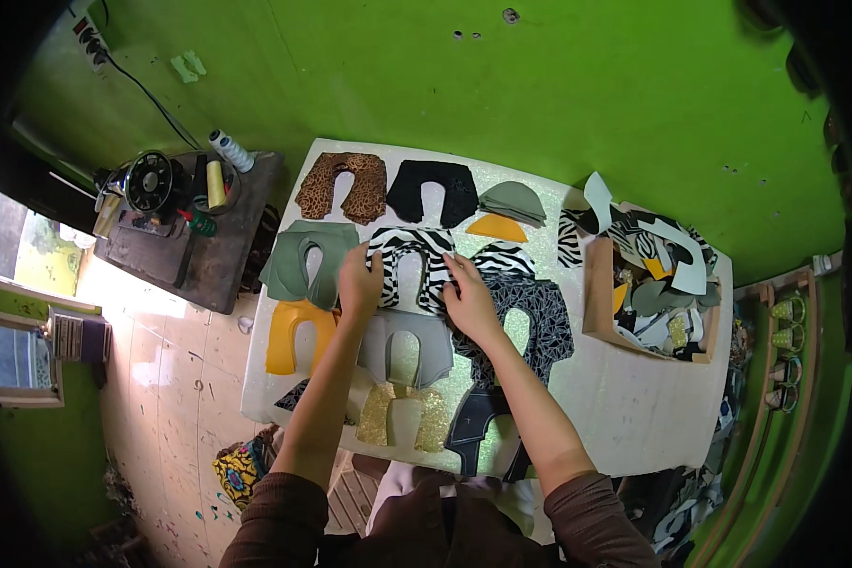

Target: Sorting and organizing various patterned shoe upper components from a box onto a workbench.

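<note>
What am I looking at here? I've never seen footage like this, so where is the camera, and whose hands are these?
This is a single fisheye view from a camera on a person's head, looking down, so straight edges bend. No machine is working: the left hand and right hand are the wearer's own, both pressing flat on a zebra-striped U-shaped cutout and gripping nothing. The white table holds similar cutouts: leopard, black, green, yellow, grey, gold glitter. A cardboard box of scraps sits at right; a sewing machine stands at left.
</note>
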`<state>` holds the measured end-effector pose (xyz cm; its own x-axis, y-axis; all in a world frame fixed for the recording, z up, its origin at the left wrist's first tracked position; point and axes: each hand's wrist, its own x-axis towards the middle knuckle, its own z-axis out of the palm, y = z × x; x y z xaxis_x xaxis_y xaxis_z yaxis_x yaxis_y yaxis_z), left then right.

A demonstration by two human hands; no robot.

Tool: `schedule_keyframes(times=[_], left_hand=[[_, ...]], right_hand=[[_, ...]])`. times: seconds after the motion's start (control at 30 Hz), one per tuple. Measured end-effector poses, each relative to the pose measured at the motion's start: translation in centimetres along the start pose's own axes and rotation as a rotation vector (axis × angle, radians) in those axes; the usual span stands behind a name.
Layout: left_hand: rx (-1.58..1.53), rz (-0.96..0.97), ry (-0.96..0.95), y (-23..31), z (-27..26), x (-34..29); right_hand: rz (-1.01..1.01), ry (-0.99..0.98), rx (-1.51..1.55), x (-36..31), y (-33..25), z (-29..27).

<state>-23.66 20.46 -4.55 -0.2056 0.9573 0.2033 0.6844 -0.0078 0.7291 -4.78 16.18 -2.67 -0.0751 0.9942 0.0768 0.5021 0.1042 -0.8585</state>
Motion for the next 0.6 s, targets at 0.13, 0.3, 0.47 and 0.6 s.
schedule_keyframes(times=[0.13,0.3,0.47,0.6], left_hand=[[0.201,0.216,0.132,1.5,0.2,-1.0],[0.288,0.363,0.013,2.7,0.3,-2.0],[0.450,0.375,-0.141,1.3,1.1,-2.4],[0.427,0.403,-0.190,0.7,1.5,-2.5]], right_hand=[[-0.047,0.089,-0.461,-0.2,-0.2,0.7],[-0.230,0.196,-0.564,0.3,-1.2,1.8],[-0.237,0.118,-0.746,0.7,-0.6,3.8],[-0.199,0.108,-0.780,0.7,0.6,4.4]])
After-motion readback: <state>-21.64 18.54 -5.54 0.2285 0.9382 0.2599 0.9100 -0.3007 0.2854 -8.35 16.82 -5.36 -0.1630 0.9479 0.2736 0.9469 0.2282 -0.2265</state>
